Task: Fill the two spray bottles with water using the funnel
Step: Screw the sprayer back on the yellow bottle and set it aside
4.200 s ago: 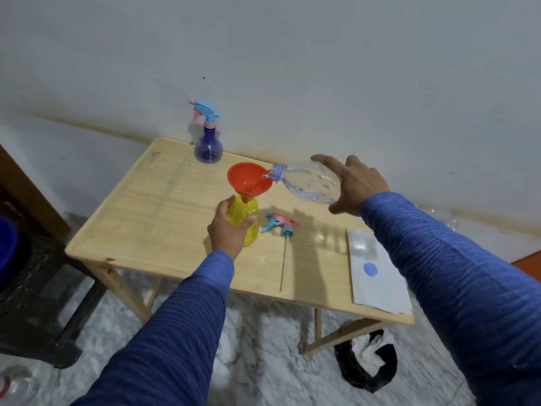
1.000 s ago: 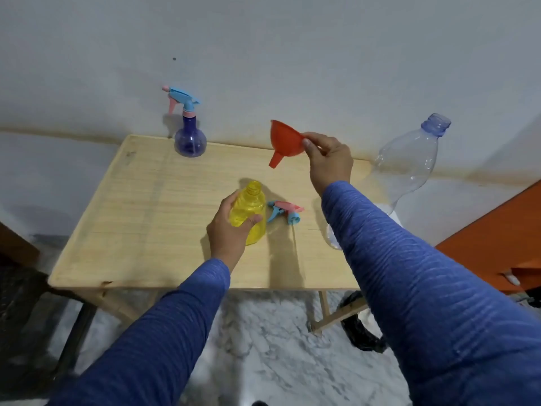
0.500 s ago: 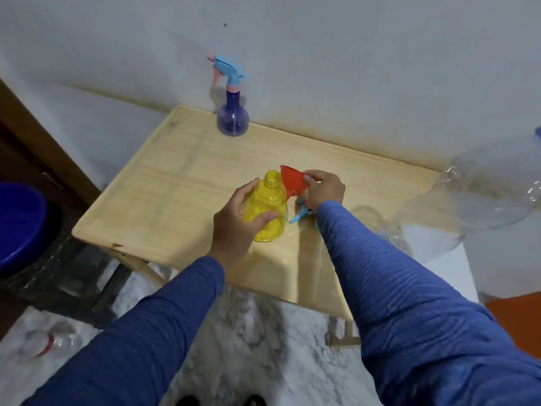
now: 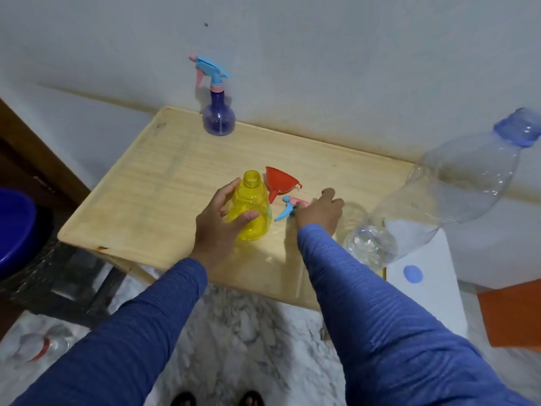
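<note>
Change: a moment ago my right hand (image 4: 319, 213) was holding the funnel (image 4: 281, 183); it has since let go, and the funnel lies on its side on the table (image 4: 140, 200), just right of the yellow bottle (image 4: 250, 212).
Head view, left hand (image 4: 218, 227): my fingers and thumb are wrapped around the yellow bottle, which stands upright near the middle of the table with its neck open and no cap on.
Head view, right hand: it lies over the loose spray head (image 4: 288, 205), which rests flat on the table between the yellow bottle and my knuckles; my fingertips are hidden, so I cannot tell whether they pinch it or only touch it.
Purple bottle (image 4: 219, 118): upright at the far edge by the wall, its blue and pink spray head screwed on, well apart from my hands.
Clear bottle (image 4: 456, 194): large, near the right end of the table by my right arm, blue neck up; I cannot tell what it stands on.
White sheet (image 4: 421, 276): at the right end, with a blue dot on it.
</note>
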Demonstrator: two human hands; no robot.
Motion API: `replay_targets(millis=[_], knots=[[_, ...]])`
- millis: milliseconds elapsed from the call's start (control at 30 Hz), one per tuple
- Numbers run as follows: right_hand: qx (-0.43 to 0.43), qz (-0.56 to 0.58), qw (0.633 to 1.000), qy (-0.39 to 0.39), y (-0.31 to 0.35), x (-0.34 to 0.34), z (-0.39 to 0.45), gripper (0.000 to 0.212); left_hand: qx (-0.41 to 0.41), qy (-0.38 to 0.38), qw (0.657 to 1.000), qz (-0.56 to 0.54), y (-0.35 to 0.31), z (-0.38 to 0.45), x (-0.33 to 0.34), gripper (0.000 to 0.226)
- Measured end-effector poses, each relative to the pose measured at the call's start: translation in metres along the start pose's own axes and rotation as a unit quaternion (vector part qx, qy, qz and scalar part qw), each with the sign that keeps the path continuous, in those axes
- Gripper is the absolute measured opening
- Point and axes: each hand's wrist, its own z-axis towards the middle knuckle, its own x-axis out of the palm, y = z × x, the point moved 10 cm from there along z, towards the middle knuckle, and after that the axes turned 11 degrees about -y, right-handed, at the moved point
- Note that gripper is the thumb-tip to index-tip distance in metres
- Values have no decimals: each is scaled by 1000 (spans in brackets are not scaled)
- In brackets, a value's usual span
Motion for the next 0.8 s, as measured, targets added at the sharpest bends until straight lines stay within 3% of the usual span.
replay_targets(millis=[133, 267, 467, 567, 800], knots=[[97, -3, 995, 34, -25, 7, -13, 52, -10, 2, 1000, -18, 2, -1, 1, 74], [149, 34, 988, 32, -36, 6, -15, 38, -3, 1, 1000, -22, -1, -2, 2, 74], [152, 76, 985, 15, -19, -26, -22, 36, -3, -2, 999, -42, -5, -5, 2, 66], [108, 152, 982, -25, 13, -57, -24, 32, -16, 12, 998, -59, -4, -6, 2, 66], [26, 484, 871, -82, 118, -139, -29, 22, -41, 18, 997, -59, -3, -6, 0, 63]])
